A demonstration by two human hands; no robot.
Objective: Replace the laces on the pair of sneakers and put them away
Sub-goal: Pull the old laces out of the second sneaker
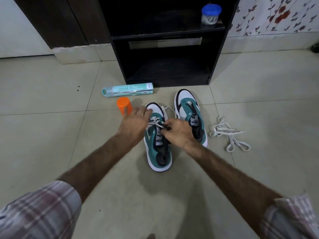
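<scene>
Near sneaker (158, 144) sits on the tiled floor (51, 135), toe away from the person, a white lace (156, 122) partly threaded through its lower eyelets with a loop trailing off past the toe. Right hand (177, 133) is over the tongue, fingers curled and pinching the lace at the eyelet row. Left hand (134, 123) rests on the shoe's left side and toe, fingers spread and fairly straight, steadying it.

Step looks like lacing the first shoe, still low in the eyelets. Next move likely needs the lace end fed through the next eyelet up and pulled snug while the shoe is held.

Second sneaker (189, 116) just to the right has no lace. A loose lace (227, 133) lies further right. Black shelf unit (165, 40) stands behind; teal tube (127, 89) and orange cylinder (124, 105) lie left of the shoes.
</scene>
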